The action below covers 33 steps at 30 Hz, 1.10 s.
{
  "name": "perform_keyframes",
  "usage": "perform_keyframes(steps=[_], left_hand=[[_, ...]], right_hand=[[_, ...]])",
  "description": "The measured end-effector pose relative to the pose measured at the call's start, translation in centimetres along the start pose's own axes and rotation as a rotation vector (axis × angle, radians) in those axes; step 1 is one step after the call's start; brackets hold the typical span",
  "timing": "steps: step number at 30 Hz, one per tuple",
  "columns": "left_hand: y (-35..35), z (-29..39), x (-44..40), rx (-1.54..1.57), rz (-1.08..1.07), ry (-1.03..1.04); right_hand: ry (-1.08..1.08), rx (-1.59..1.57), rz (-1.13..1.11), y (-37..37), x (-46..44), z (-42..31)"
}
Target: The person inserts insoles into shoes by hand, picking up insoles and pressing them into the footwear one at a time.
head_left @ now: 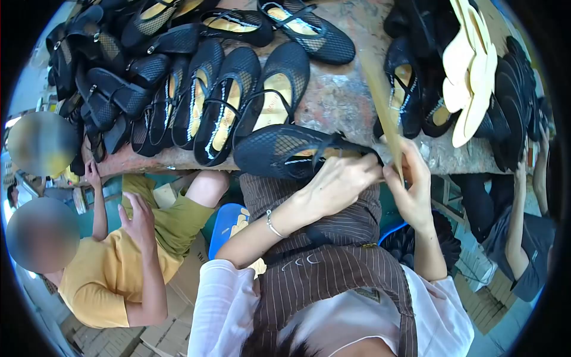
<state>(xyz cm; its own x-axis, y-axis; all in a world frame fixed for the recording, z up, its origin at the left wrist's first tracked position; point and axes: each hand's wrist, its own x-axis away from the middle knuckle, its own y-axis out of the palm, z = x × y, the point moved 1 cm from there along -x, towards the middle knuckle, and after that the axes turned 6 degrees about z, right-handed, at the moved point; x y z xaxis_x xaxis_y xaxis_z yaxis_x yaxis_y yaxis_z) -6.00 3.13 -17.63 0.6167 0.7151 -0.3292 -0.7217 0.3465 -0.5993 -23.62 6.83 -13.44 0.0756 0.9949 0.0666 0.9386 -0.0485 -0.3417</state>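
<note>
A black mesh strap shoe (270, 152) lies on its side at the near edge of the bench, toe to the left. My left hand (342, 184), with a bracelet at the wrist, is closed at the heel end of this shoe; its fingertips are partly hidden. Between the thumb and fingers of my right hand (410, 181) is a thin pale insole (380, 95), seen almost edge-on and standing up from the hand. The two hands are close together, just above my striped apron (333, 279).
Many black mesh shoes (229, 107) crowd the left and back of the worn bench (333, 101). More shoes (401, 89) and a stack of pale insoles (470, 71) stand right. A person in yellow (113, 273) sits left; another person's arm (517, 220) shows far right.
</note>
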Motion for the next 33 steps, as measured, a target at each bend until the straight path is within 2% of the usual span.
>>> perform_keyframes(steps=[1, 2, 3, 5, 7, 8, 10, 11, 12, 14, 15, 17, 18, 19, 21, 22, 23, 24, 25, 26, 28, 31, 33], left_hand=[[-0.4, -0.2, 0.2, -0.011, -0.017, 0.081], [-1.0, 0.0, 0.7, -0.085, -0.028, 0.112], [-2.1, 0.4, 1.0, -0.163, -0.127, 0.082], [-3.0, 0.2, 1.6, -0.188, -0.098, 0.06], [-4.1, -0.1, 2.1, -0.324, 0.055, 0.19], [-5.3, -0.1, 2.9, -0.306, 0.122, 0.19], [-8.7, -0.1, 4.1, -0.437, 0.404, 0.16], [-10.0, -0.7, 5.1, -0.488, 0.528, 0.104], [-11.7, -1.3, 5.6, -0.496, 0.556, 0.031], [-13.2, -3.9, 7.3, -0.309, 0.478, -0.128], [-13.8, -4.2, 7.4, -0.433, 0.343, -0.078], [-13.6, -5.6, 7.8, -0.39, 0.335, -0.02], [-13.9, -5.9, 7.5, -0.477, 0.352, -0.037], [-14.5, -6.1, 7.0, -0.628, 0.313, -0.134], [-15.4, -7.3, 5.8, -1.004, 0.384, -0.377], [-15.9, -8.3, 6.0, -0.976, 0.448, -0.57], [-16.9, -9.2, 6.6, -0.998, 0.401, -0.731], [-18.1, -9.9, 7.0, -0.971, 0.225, -0.852], [-18.8, -10.2, 7.4, -0.936, 0.046, -0.967], [-18.6, -10.3, 7.9, -0.936, 0.049, -0.96], [-18.0, -10.2, 9.2, -0.99, 0.165, -0.682], [-19.0, -9.3, 8.8, -0.971, 0.161, -0.674], [-20.2, -7.7, 7.6, -0.905, 0.153, -0.748]], right_hand=[[-0.181, 0.252, 0.028, 0.2, -0.4, -0.3], [-0.148, 0.248, 0.0, 0.1, -0.2, -0.2], [-0.129, 0.15, -0.06, 0.0, -0.2, 0.8], [0.236, -0.009, -0.215, 0.2, 0.3, 2.0], [0.156, 0.072, -0.155, 1.8, 0.3, 3.0], [0.208, 0.01, -0.118, 2.5, 0.1, 3.2], [0.351, -0.066, -0.087, 2.9, -0.7, 3.2], [0.283, -0.129, -0.049, 2.9, -0.8, 3.4], [0.292, -0.146, -0.071, 2.4, -0.8, 3.4], [0.338, -0.214, -0.088, 0.9, -0.3, 2.0], [0.395, -0.13, -0.067, -0.1, 0.3, 1.0], [0.359, -0.083, -0.059, -2.4, 1.6, 1.1], [0.515, -0.137, -0.047, -3.6, 2.7, 1.1], [0.587, -0.196, -0.042, -4.3, 3.4, 0.8], [0.668, -0.323, -0.036, -4.6, 4.6, 0.1], [0.648, -0.342, -0.008, -4.1, 5.4, 0.6], [0.626, -0.361, 0.024, -3.4, 6.0, 1.5], [0.646, -0.445, 0.089, -1.9, 6.4, 1.9], [0.677, -0.522, 0.006, -0.9, 6.1, 1.8], [0.678, -0.535, 0.065, 0.6, 5.9, 1.7], [0.66, -0.537, 0.101, 3.0, 4.9, 1.3], [0.643, -0.545, 0.063, 4.6, 3.4, 1.5], [0.643, -0.586, 0.07, 5.0, 3.1, 1.9]])
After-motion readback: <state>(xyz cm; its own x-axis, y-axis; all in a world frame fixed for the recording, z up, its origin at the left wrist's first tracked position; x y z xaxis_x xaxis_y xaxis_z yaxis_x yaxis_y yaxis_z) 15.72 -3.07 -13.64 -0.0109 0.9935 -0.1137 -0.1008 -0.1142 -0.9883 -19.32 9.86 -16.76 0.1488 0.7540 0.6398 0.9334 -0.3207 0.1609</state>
